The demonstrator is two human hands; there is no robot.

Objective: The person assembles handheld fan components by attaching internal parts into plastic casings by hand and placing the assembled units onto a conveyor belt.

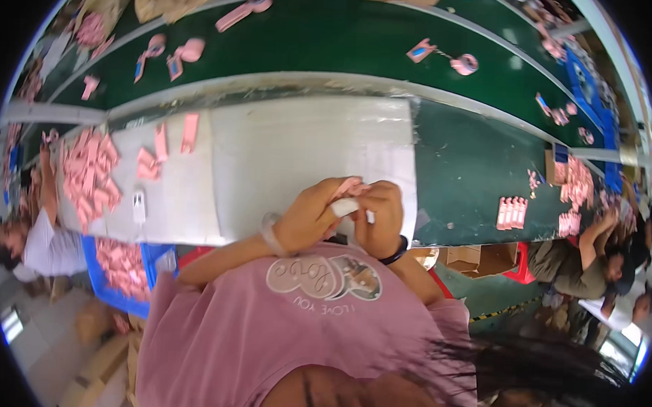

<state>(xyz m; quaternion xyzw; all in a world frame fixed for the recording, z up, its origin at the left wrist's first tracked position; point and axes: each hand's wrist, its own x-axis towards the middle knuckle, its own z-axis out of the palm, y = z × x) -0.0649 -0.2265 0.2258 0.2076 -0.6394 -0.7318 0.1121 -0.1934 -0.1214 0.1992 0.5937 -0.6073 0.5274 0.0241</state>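
Observation:
My left hand and my right hand meet over the table's near edge, in front of my chest. Between their closed fingers is a small pink plastic part, mostly covered, so its full shape is hidden. White wrapping covers a fingertip where the hands meet. Beneath and beyond them lies a white work sheet. To the left are a heap of pink plastic parts, a few loose pink pieces and a small white rectangular item.
A green conveyor belt behind the table carries scattered pink parts. Several pink pieces stand in a row on the green mat at right. A blue bin of pink parts is at lower left. Other people work at both sides; cardboard boxes sit at right.

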